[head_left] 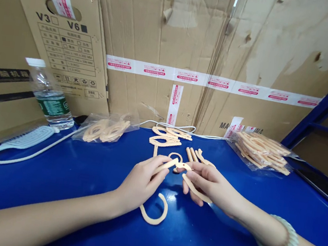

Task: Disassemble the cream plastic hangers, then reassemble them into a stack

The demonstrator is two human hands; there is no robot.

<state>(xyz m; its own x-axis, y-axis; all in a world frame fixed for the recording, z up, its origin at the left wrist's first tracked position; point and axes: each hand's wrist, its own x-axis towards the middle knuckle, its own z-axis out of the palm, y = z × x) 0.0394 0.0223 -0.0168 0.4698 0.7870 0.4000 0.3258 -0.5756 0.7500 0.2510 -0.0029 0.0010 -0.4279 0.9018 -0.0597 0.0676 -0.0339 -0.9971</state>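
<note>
My left hand [140,182] is closed, thumb and fingers pinching a straight beige plastic hanger arm [171,164]. The end of that arm meets, or nearly meets, a short curved beige piece [183,166] with a small hole, pinched in my right hand [212,184]. A second curved beige piece [194,188] also rests among the right hand's fingers. Below the left hand a beige hanger hook [152,220] shows, one end hidden by the hand. Just behind the hands are a ring-shaped beige piece [176,154] and several loose beige arms [191,155].
Assembled beige folding hangers [164,141] lie farther back on the blue table [92,226]. Clear bags of beige parts stand left [105,129] and right [261,150]. A water bottle [53,104], a light-blue hairbrush [29,139] and a white cable [42,153] are at left. Cardboard [170,31] walls the back.
</note>
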